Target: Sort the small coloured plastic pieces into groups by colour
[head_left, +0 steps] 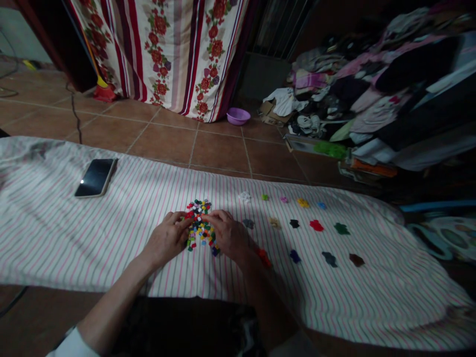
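A mixed pile of small coloured pieces (204,232), like tiny bricks or beads, lies on the striped cloth (148,188). My left hand (169,237) is at the pile's left side, its fingers drawn together with the tips among red pieces. From the right, my right hand (229,235) reaches in with thumb and forefinger pinched near a white piece and the other fingers curled. What either pinch holds is too small to make out. Right of the hands lie single-colour heaps, among them white pieces (244,197), red pieces (316,225), green pieces (341,228) and orange pieces (264,257), the last partly behind my right forearm.
A smartphone (95,177) rests on the cloth at the left. Beyond the cloth's far edge are a tiled floor (219,146), a floral curtain (159,54), a purple basin (238,116) and a red broom (104,92). Piled clothes (386,99) fill the right side.
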Action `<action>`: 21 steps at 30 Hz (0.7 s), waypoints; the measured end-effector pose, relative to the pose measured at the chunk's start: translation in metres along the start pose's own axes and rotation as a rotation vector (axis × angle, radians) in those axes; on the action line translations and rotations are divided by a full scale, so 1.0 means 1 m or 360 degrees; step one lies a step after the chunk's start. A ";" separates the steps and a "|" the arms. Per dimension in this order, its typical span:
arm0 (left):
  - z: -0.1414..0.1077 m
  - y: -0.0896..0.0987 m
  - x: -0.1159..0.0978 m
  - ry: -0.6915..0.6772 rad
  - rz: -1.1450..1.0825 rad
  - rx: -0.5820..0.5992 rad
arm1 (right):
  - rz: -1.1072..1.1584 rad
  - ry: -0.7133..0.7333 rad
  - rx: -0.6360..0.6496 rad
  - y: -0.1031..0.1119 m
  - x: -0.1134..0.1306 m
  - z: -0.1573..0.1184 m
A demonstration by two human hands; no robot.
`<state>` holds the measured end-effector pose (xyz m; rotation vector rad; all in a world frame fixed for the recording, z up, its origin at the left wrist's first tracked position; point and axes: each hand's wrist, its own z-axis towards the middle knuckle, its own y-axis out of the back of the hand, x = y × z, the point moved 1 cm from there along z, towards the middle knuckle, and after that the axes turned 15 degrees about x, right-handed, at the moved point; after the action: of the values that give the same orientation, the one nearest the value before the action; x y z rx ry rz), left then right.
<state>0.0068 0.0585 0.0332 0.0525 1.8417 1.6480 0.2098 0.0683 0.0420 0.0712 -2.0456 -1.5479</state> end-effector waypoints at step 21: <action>-0.008 -0.002 -0.014 -0.0106 0.0196 0.0152 | 0.0037 0.0023 0.0054 0.001 0.007 -0.002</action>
<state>0.0145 0.0448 0.0372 0.2641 1.8980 1.6191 0.2051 0.0637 0.0462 0.0710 -2.0548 -1.4947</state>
